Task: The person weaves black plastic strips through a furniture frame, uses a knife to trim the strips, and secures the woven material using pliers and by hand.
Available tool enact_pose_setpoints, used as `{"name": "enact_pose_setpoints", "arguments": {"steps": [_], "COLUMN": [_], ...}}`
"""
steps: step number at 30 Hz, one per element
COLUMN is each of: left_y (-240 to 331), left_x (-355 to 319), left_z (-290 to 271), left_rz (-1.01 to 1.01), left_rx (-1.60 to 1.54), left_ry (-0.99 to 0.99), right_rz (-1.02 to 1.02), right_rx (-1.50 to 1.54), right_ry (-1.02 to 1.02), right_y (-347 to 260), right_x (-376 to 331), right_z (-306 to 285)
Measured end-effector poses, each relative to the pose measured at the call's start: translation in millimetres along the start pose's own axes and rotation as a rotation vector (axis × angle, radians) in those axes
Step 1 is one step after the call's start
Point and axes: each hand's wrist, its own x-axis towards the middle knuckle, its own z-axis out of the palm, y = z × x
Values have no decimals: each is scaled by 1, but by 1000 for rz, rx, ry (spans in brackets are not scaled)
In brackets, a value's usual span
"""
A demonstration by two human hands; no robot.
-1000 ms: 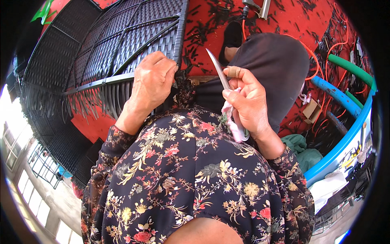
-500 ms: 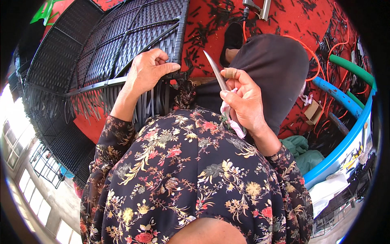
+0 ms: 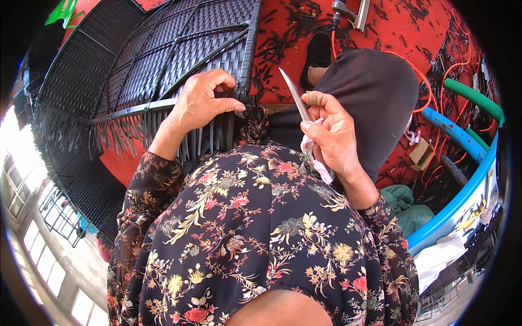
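Hands both busy at the black woven wicker panel (image 3: 179, 49), which lies tilted over the red floor (image 3: 413, 32). Left hand (image 3: 204, 100) curled tight around the panel's lower edge, fingers wrapped on the rim, loose strand ends hanging below. Right hand (image 3: 331, 136) closed on a knife (image 3: 293, 98), blade pointing up, handle wrapped in pinkish cloth, just beside the panel's corner, not touching it. Cut black strip scraps (image 3: 288, 27) litter the floor. Blue hoop (image 3: 462, 146) at right.
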Motion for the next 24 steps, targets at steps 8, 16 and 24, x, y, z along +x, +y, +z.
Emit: {"name": "enact_pose_setpoints", "arguments": {"steps": [8,16,24], "left_y": [-1,17,14], "left_x": [4,13,12], "left_z": [1,-3,4], "left_rz": [104,-269,-217], "left_rx": [39,-44,-12], "left_ry": [29,-34,28], "right_rz": [25,215,482], "right_rx": [-6,-93,9], "right_ry": [-18,9,-96], "right_y": [-1,-8,1], "right_x": [-1,18,55], "right_z": [3,24,51]}}
